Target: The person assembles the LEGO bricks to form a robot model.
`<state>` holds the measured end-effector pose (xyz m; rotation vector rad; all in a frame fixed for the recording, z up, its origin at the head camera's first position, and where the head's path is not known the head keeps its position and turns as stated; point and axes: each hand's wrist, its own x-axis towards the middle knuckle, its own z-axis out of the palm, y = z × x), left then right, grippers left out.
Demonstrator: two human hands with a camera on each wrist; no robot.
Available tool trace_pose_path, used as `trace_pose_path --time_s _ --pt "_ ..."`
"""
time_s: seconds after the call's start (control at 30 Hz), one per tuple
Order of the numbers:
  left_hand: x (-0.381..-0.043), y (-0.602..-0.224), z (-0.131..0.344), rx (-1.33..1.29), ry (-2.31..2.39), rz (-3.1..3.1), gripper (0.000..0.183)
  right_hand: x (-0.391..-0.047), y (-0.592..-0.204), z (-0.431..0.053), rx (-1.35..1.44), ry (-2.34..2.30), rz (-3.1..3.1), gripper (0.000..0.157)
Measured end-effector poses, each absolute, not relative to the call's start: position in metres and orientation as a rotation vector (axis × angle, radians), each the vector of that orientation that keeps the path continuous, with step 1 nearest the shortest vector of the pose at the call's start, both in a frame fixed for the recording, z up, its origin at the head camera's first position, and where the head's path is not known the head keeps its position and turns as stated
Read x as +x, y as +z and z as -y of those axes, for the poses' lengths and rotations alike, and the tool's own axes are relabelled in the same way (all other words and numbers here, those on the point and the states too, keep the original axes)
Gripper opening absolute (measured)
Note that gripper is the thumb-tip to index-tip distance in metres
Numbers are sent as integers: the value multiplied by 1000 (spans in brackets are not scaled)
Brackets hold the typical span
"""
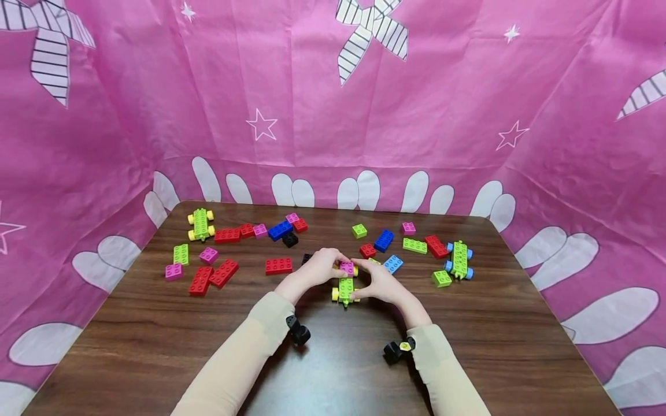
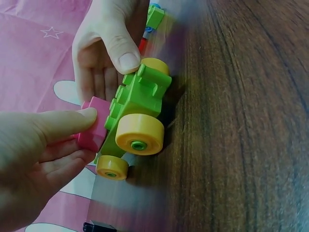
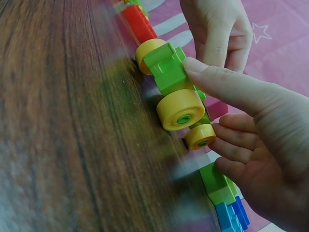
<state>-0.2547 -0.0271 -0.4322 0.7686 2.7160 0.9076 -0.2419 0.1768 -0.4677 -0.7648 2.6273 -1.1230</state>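
A green toy car (image 1: 346, 289) with yellow wheels stands on the brown table (image 1: 343, 364), between the person's two hands. The left hand (image 1: 318, 267) pinches a pink brick (image 1: 346, 268) between thumb and fingers, over the studs at the car's far end — whether it is fully pressed down, I cannot tell. The right hand (image 1: 382, 282) grasps the car from its right side, thumb on the near end and fingers reaching along toward the far end.

Left of the car lies a red brick (image 1: 278, 266); just right of it, past the right hand's fingers, a light blue brick (image 1: 393, 264). Beyond the car are a small red brick (image 1: 367, 250) and a dark blue brick (image 1: 384, 240). Well to the car's right stands a blue-wheeled car (image 1: 460, 260).
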Motion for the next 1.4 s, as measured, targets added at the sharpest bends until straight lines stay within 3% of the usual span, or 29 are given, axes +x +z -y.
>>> trace_pose_path --time_s 1.4 --pt "-256 -438 32 875 886 -2748 32 -242 -467 -177 -745 -1099 -2637 87"
